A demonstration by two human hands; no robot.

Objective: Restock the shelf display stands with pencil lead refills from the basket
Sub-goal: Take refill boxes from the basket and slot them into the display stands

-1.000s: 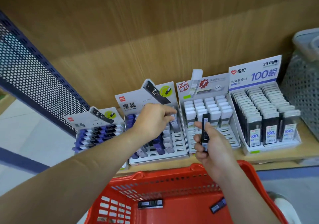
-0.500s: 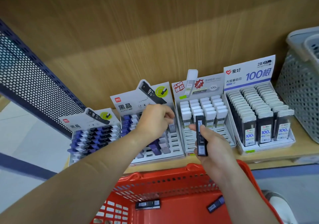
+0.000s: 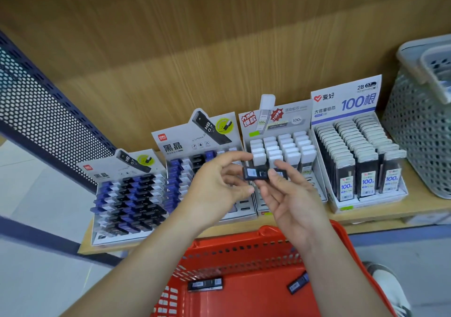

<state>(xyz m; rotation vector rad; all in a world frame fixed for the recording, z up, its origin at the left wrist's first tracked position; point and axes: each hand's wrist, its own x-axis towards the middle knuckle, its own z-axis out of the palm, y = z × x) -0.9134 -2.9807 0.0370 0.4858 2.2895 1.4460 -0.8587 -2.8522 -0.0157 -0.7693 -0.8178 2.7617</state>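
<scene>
The right hand (image 3: 290,194) pinches a black refill case (image 3: 255,173) at its right end, thumb on the front and fingers behind. It holds the case level and crosswise in front of the shelf. The left hand (image 3: 217,185) is half spread at the case's left end, with the forefinger above it and the thumb below, both clear of it. Whether the fingers behind touch it, I cannot tell.

Both hands hang above the far rim of a red basket (image 3: 244,246) that sits below the shelf edge. Two more cases lie on the basket floor, well apart: the left loose case (image 3: 205,285) and the right loose case (image 3: 298,285).

Four display stands sit side by side on the wooden shelf (image 3: 419,210).
- The left stand (image 3: 129,202) is packed with blue and black cases.
- The second stand (image 3: 195,143), partly hidden by the left hand, holds blue, black and pale ones.
- The third stand (image 3: 280,145), behind the held case, holds white-capped cases.
- The right stand (image 3: 353,160) holds three rows of dark cases labelled 100.

A grey mesh basket (image 3: 419,141) stands just beside the right stand. A blue perforated panel (image 3: 36,111) rises at the left. A shoe (image 3: 385,282) shows on the floor at bottom right.
</scene>
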